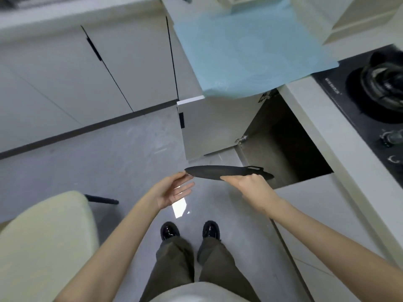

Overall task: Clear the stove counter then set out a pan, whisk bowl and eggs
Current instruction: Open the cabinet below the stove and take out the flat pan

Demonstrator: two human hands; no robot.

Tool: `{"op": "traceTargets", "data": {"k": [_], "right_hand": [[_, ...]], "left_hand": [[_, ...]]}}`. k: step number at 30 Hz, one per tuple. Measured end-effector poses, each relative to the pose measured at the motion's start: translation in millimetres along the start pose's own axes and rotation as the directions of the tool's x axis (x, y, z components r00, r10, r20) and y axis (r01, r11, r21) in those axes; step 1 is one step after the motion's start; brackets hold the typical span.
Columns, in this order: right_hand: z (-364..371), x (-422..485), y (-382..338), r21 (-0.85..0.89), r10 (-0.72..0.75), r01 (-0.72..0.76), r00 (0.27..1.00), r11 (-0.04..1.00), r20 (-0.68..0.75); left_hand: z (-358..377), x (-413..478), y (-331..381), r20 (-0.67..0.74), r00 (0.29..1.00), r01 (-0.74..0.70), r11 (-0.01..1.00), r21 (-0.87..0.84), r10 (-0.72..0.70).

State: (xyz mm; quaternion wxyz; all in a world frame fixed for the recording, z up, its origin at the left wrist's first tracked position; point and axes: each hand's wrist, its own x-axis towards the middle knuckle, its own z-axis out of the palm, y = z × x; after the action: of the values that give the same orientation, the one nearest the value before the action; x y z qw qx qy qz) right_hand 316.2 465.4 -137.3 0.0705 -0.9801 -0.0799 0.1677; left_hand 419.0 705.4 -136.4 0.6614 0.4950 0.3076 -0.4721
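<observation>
A flat black pan (213,171), seen nearly edge-on, hangs over the floor in front of an open base cabinet (281,144). My right hand (250,187) grips its near edge towards the handle end. My left hand (174,190) is open, palm up, with its fingertips touching the pan's left rim. The black gas stove (370,101) lies in the counter at the right, with a burner and knobs showing. No bowl or eggs are in view.
The cabinet door (207,125) stands open towards me. A light blue mat (246,53) covers the counter beyond it and hangs over the edge. A cream chair back (43,247) is at the lower left. My feet stand on grey floor (109,153).
</observation>
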Motion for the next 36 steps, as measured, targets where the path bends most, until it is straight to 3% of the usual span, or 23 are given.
{"op": "traceTargets", "data": {"k": [8, 14, 19, 24, 36], "right_hand": [[-25.9, -46.3, -76.0, -0.04, -0.083, 0.076, 0.972, 0.996, -0.222], [-33.9, -98.6, -148.2, -0.019, -0.079, 0.08, 0.874, 0.997, -0.479], [-52.6, -144.4, -189.9, -0.024, -0.029, 0.018, 0.798, 1.0, -0.602], [-53.6, -198.9, -199.3, -0.044, 0.088, -0.152, 0.759, 0.987, -0.645], [-54.1, -375.4, -159.5, -0.104, 0.258, -0.553, 0.537, 0.827, -0.804]], "left_hand": [[-40.3, -94.2, -13.2, 0.001, 0.997, -0.078, 0.995, 0.069, 0.078], [-73.5, -154.8, -24.3, 0.092, 0.989, -0.128, 0.984, 0.122, 0.117], [-69.7, -200.2, -28.0, 0.164, 0.974, -0.189, 0.965, 0.182, 0.16], [-41.8, -234.0, -41.5, 0.279, 0.949, -0.218, 0.947, 0.237, 0.149], [109.1, -261.1, -134.9, 0.591, 0.798, -0.364, 0.874, 0.321, 0.115]]}}
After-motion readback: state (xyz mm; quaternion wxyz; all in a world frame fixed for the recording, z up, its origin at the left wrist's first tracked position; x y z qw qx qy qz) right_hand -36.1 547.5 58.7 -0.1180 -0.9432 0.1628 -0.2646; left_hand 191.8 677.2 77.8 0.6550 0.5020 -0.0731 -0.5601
